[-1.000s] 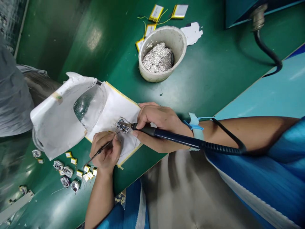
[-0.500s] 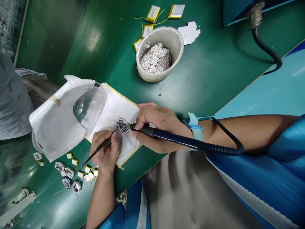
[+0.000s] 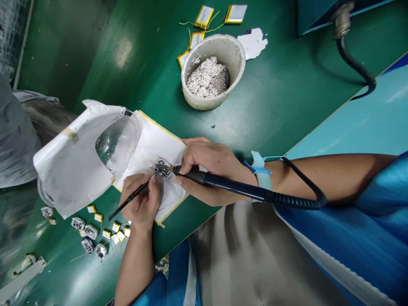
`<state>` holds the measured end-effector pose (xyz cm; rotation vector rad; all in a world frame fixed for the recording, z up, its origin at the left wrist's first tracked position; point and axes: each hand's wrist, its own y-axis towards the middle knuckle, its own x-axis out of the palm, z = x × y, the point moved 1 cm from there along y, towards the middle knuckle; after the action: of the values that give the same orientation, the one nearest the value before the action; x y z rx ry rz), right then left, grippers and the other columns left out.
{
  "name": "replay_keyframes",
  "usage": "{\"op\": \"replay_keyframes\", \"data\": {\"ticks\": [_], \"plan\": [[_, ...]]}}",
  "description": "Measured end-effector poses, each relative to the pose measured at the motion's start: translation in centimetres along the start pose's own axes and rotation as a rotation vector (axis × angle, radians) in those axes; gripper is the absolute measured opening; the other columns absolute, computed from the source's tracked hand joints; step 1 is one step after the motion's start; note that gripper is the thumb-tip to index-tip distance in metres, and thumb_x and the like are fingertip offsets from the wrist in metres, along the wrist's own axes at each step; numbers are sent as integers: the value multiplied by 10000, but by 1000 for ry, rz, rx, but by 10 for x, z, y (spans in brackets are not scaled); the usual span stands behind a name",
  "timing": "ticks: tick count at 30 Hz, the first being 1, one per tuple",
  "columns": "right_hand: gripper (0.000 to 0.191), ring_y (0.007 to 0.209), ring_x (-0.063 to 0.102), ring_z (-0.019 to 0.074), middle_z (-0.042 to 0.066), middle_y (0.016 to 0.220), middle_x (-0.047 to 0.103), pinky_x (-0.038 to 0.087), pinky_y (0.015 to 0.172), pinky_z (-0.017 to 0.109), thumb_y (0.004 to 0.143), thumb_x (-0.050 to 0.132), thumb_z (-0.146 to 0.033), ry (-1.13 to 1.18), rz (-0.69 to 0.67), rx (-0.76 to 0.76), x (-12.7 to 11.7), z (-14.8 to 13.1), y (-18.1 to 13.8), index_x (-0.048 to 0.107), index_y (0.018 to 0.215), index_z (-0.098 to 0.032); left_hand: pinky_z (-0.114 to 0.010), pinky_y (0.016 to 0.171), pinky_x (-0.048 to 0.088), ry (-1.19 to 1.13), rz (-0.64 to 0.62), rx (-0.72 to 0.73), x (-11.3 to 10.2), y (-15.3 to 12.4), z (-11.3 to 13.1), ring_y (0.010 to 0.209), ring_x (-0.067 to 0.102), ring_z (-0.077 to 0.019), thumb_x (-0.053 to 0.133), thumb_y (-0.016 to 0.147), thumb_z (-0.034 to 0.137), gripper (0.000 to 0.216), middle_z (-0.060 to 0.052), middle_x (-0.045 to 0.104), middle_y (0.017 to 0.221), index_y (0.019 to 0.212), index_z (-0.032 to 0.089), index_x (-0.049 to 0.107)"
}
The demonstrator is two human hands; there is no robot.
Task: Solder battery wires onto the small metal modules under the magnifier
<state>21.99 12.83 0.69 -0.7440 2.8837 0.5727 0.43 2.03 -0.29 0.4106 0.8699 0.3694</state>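
Note:
A small electronic device (image 3: 163,168) with its inside exposed lies on a white sheet (image 3: 149,144) edged with yellow tape. My right hand (image 3: 213,170) grips a soldering iron (image 3: 236,185), whose metal tip reaches over the device from the right. Between the fingers of my left hand (image 3: 140,197) is a pair of dark tweezers (image 3: 130,199). Their fine end meets the device's lower left edge; whether they pinch a wire there is too small to tell. A blue band with a clip (image 3: 261,170) circles my right wrist.
A pale bowl (image 3: 237,53) of silvery solder bits stands at the back, with yellow-edged batteries (image 3: 204,16) behind it. A white plastic shield (image 3: 70,170) lies left. Several small opened devices (image 3: 91,231) and little batteries (image 3: 116,227) are at lower left. Another person's grey sleeve (image 3: 15,136) shows.
The view has shifted very slightly, moving the things on the table a little left. Both hands keep their tools at the device, with the iron's tip slightly further left.

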Motion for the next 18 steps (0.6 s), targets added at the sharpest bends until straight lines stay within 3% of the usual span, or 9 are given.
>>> {"op": "replay_keyframes", "data": {"ticks": [14, 18], "plan": [[181, 676, 643, 160, -46, 748, 696, 562, 968, 399, 906, 709, -182, -39, -34, -15, 0, -1, -1, 554, 861, -262, -385, 800, 687, 95, -27, -73, -2, -2, 1, 894, 812, -209, 809, 1004, 204, 121, -38, 789, 934, 1084, 217, 719], [173, 676, 641, 152, -54, 750, 689, 551, 993, 391, 910, 703, -189, -58, -41, -20, 1, 0, -1, 552, 867, -262, -373, 796, 679, 80, -2, -40, -1, -3, 0, 883, 805, -203, 818, 985, 161, 154, -34, 791, 936, 1100, 216, 730]]}}
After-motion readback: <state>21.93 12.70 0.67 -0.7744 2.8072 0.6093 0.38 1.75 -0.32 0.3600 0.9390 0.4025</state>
